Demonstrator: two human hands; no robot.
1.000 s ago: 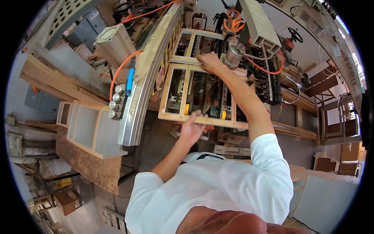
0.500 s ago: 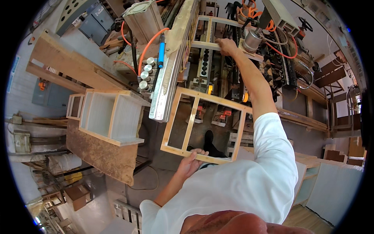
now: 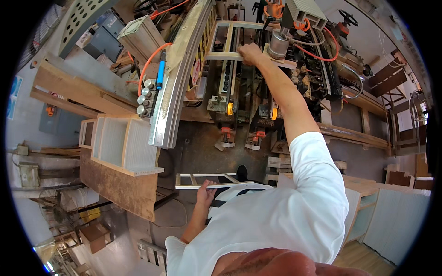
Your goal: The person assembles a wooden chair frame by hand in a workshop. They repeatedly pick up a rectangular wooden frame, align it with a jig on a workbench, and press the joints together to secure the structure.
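Close to my body, my left hand (image 3: 206, 192) grips the edge of a pale wooden frame (image 3: 183, 186), which is tipped so I see it nearly edge-on. My right arm reaches forward over the machine (image 3: 226, 102). There my right hand (image 3: 251, 54) is closed on the near rail of a second wooden frame (image 3: 219, 56), which lies flat between the machine's long metal beam and a round metal cylinder (image 3: 279, 45). The fingertips of my right hand are hidden behind its knuckles.
The metal beam (image 3: 174, 87) juts toward me, with a blue air fitting (image 3: 160, 75) and orange hoses beside it. Stacked white-sided frames (image 3: 124, 142) stand on a brown board (image 3: 115, 184) at left. Another pale stack (image 3: 396, 221) stands at right. A cable lies on the floor.
The frame in my left hand has swung from a broad face-on tilt to nearly edge-on, and dropped toward my body. My right hand stays on the other frame as the view shifts.
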